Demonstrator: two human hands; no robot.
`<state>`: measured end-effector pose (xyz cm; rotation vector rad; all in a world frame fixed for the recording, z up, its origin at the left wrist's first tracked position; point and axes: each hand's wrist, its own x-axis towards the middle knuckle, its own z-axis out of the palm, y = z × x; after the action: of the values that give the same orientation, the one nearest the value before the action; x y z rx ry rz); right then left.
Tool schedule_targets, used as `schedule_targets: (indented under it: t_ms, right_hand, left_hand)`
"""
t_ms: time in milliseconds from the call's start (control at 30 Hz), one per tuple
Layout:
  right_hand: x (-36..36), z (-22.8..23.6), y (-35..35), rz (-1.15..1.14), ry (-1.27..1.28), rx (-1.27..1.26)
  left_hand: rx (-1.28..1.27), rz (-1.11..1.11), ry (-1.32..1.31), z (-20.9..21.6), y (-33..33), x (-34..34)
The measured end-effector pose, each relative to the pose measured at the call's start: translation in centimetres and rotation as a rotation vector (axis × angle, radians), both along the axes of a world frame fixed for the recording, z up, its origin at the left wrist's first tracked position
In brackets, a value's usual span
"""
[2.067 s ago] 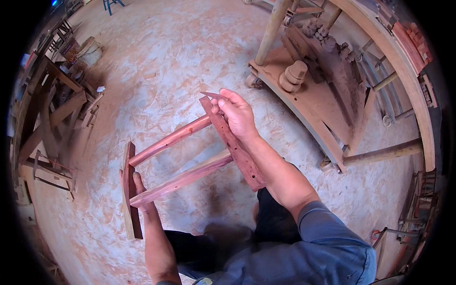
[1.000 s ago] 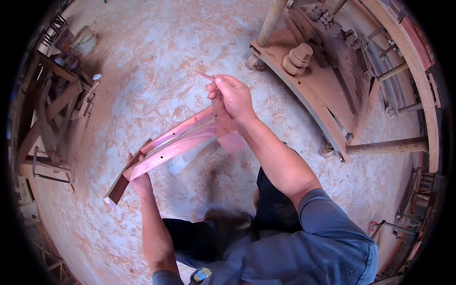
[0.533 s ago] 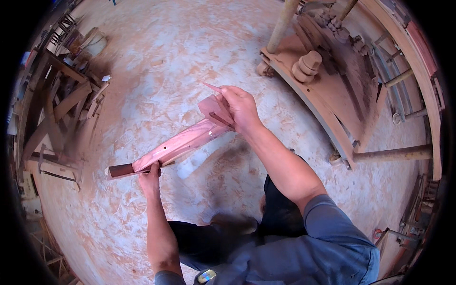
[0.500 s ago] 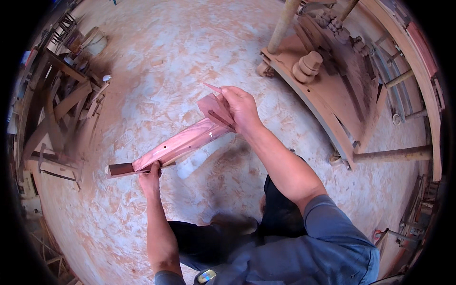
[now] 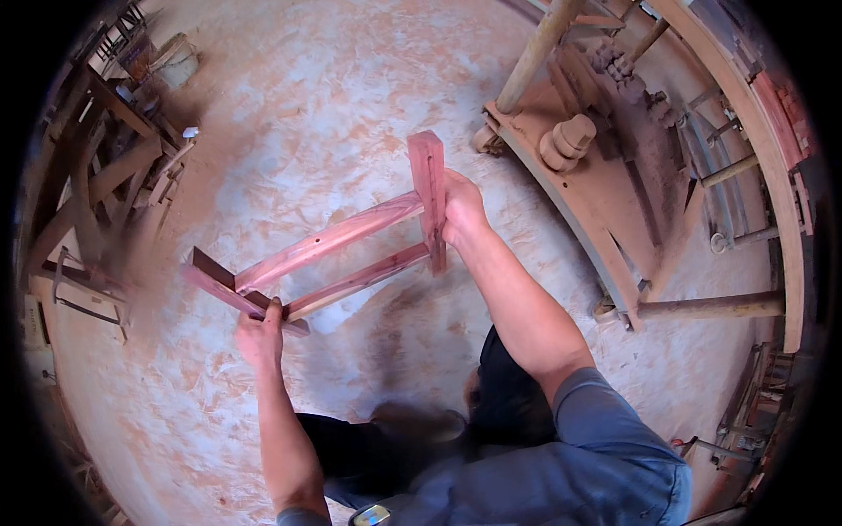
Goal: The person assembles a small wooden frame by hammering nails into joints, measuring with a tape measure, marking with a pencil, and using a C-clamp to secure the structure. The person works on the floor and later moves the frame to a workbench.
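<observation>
Held up between my hands is a reddish wooden frame [image 5: 338, 230], made of two long rails joined to a shorter post at each end. One small dark hole shows in the upper rail. My left hand [image 5: 260, 333] grips the left post near its lower end, thumb on top. At the other end, my right hand [image 5: 462, 208] is wrapped around the outer side of the right post; its fingers are partly hidden. The frame tilts, its right end farther from me than its left.
On the right stands a dusty wooden rack [image 5: 561, 180] on casters, with round posts and a turned wooden block [image 5: 567, 143] on its shelf. Stacked timber [image 5: 114, 180] lines the left, with a pale bucket [image 5: 175, 63] behind. Sawdust covers the floor [image 5: 289, 114].
The wooden frame has turned in my hands, so the gap between its two rails now shows. My right hand has shifted slightly right and down; my left hand slightly left.
</observation>
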<state>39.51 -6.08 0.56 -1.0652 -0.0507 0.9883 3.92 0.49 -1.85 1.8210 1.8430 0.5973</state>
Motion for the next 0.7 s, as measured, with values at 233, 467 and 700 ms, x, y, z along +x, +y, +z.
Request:
schedule_targets:
  t_ms: [233,467,700]
  right_hand:
    - [0.9,-2.3,-0.2,0.044,0.103,-0.04]
    - [0.1,-4.2,-0.4,0.203,0.191,0.05]
    - [-1.5,-4.8,-0.7,0.13,0.236,-0.053]
  left_hand:
    - [0.168,0.013,-0.182,2.3,-0.8,0.6]
    - [0.185,0.099,-0.426,4.3,-2.3,0.8]
    - [0.316,0.095,-0.231,6.0,-3.1,-0.3]
